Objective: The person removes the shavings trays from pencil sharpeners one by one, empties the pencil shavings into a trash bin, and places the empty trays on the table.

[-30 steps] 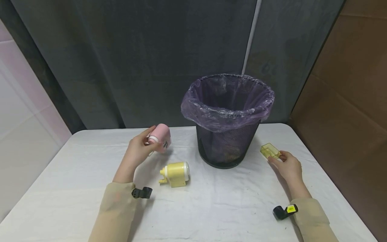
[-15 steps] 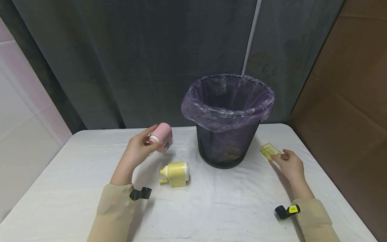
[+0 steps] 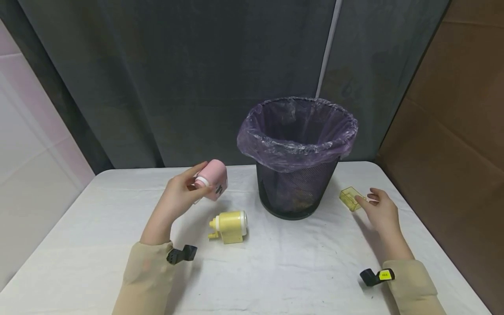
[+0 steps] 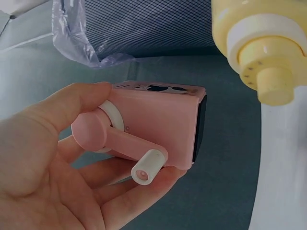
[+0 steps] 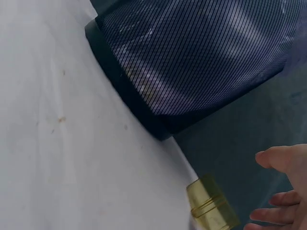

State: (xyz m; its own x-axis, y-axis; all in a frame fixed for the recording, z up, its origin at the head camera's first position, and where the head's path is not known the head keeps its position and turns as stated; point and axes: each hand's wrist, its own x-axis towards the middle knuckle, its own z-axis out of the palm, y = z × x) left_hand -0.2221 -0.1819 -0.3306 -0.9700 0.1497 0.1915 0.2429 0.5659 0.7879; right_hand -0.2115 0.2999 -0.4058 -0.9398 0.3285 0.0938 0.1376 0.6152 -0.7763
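My left hand (image 3: pixel 173 203) holds a pink crank pencil sharpener (image 3: pixel 215 173) above the table, left of the bin. In the left wrist view, thumb and fingers grip the sharpener (image 4: pixel 158 120) around its crank end, and the white-tipped handle faces the camera. A yellow crank pencil sharpener (image 3: pixel 231 224) rests on the cloth to the right of that hand. At the right, a clear yellow shavings drawer (image 3: pixel 348 192) sits on the table. Beside it is my right hand (image 3: pixel 383 214), its fingers spread. The right wrist view shows these fingertips apart from the drawer (image 5: pixel 207 203).
A black mesh wastebasket (image 3: pixel 271 188) lined with a purple plastic bag (image 3: pixel 291 155) stands at the back centre, between the hands. White cloth (image 3: pixel 291 271) covers the table. A dark curtain (image 3: pixel 197 78) hangs behind, and a brown panel (image 3: pixel 453 131) stands at the right.
The right hand has let go of the drawer, spreading its fingers and drawing slightly right. The left hand tilts the pink sharpener a little further, moving it slightly right.
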